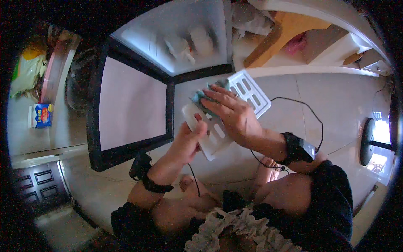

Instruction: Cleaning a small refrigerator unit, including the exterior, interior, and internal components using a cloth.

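My left hand [192, 138] grips a white plastic slotted panel [215, 151] by its near left edge, thumb on top. The panel is held tilted above the floor, in front of my knees. My right hand [236, 116] presses a bunched blue-green cloth [198, 96] against it, fingers spread flat over the cloth. Past my right hand shows another white slotted section [248, 85]; my hand hides whether it joins the held panel. Both wrists wear dark straps, and a black cable runs from the device on the right one.
A black-framed door [170, 110] stands open at left, beside a lit, whitish compartment [138, 41] holding blurred white items. A shelf [270, 71] with a wooden board [267, 41] is at upper right. A round dark stand base [366, 141] rests on the tiled floor [283, 119] at right.
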The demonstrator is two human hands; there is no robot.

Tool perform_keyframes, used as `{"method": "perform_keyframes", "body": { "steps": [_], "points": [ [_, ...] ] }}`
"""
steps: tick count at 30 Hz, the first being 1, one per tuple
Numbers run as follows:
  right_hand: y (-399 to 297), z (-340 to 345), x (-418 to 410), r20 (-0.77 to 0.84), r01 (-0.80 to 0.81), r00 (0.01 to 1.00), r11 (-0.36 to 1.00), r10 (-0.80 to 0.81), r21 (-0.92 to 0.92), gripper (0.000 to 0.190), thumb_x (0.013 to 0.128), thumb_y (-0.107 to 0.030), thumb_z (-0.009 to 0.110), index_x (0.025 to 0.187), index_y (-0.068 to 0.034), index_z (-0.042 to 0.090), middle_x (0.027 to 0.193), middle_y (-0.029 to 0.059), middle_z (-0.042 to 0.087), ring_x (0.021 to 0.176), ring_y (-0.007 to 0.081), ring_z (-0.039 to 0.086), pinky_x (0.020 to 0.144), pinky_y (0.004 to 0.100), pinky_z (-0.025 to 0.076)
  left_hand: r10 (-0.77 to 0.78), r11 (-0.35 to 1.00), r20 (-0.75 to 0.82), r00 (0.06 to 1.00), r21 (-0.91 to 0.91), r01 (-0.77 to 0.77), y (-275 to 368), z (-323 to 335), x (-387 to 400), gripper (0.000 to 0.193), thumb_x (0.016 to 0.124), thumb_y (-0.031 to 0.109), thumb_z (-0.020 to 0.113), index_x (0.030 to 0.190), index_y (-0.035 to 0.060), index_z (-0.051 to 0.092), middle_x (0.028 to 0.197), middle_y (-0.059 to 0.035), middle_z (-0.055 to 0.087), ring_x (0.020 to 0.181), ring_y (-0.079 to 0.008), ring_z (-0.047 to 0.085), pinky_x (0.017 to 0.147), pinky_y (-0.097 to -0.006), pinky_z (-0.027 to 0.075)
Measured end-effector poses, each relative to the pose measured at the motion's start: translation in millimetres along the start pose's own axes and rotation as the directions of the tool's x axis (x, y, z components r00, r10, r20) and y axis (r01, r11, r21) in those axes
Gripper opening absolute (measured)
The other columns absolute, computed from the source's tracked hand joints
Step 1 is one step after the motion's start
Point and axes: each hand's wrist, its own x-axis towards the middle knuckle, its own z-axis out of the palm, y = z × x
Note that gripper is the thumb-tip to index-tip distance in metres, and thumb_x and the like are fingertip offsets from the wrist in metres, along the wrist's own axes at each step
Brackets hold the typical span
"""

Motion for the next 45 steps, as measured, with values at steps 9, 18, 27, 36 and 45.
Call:
{"method": "perform_keyframes", "body": {
  "steps": [9,18,27,36,45],
  "points": [
    [-30.4,-0.2,-12.6,0.294,0.217,0.895,0.902,-0.336,0.373,0.034,0.066,-0.014,0.050,0.098,-0.007,0.057,0.106,0.0078,0.053,0.097,0.0252,0.048,0.084,0.0369,0.037,-0.035,0.928,-0.065,0.997,-0.373,0.009,6.0,-13.4,19.7,0.055,0.085,0.051,0.026,0.115,0.0065,0.040,0.107,-0.0061,0.048,0.097,-0.0201,0.048,0.083,-0.0348,0.041],
    [16.7,-12.8,-61.7,0.423,0.210,0.888,0.977,-0.178,-0.031,0.038,0.072,-0.013,0.051,0.109,-0.006,0.047,0.101,0.0060,0.055,0.097,0.0224,0.050,0.082,0.0374,0.041,0.049,0.951,-0.195,0.980,-0.291,-0.105,19.1,-22.1,8.7,0.032,0.086,0.027,0.044,0.112,0.0086,0.043,0.103,-0.0033,0.050,0.086,-0.0106,0.049,0.071,-0.0261,0.042],
    [-24.2,-19.3,-11.0,0.521,-0.529,0.586,-0.194,0.620,0.826,0.033,0.078,-0.015,0.058,0.107,-0.004,0.046,0.087,0.0040,0.058,0.070,0.0137,0.055,0.057,0.0268,0.047,0.082,0.969,-0.240,0.967,-0.208,-0.134,3.9,0.4,10.2,0.039,0.078,0.024,0.058,0.111,0.0106,0.043,0.102,-0.0019,0.050,0.084,-0.0105,0.050,0.070,-0.0263,0.043],
    [5.6,-22.4,-23.2,0.446,-0.682,0.619,0.159,0.647,0.714,0.029,0.081,-0.025,0.055,0.096,-0.001,0.051,0.075,0.0038,0.057,0.059,0.0106,0.052,0.050,0.0251,0.047,-0.025,0.998,-0.343,0.939,0.037,0.040,-8.2,-16.2,12.1,0.040,0.076,0.032,0.060,0.103,0.0082,0.043,0.081,0.0010,0.053,0.046,-0.0031,0.041,0.034,-0.0179,0.031],
    [12.4,-7.9,-35.9,0.630,-0.827,0.485,0.082,0.606,0.557,0.039,0.083,-0.035,0.048,0.096,0.002,0.050,0.082,0.0112,0.058,0.064,0.0182,0.058,0.056,0.0303,0.050,0.284,0.851,-0.115,0.952,0.488,-0.195,-19.5,-7.0,8.4,0.016,0.078,0.016,0.057,0.087,0.0029,0.057,0.069,-0.0017,0.055,0.044,-0.0059,0.045,0.037,-0.0205,0.035]
  ]
}}
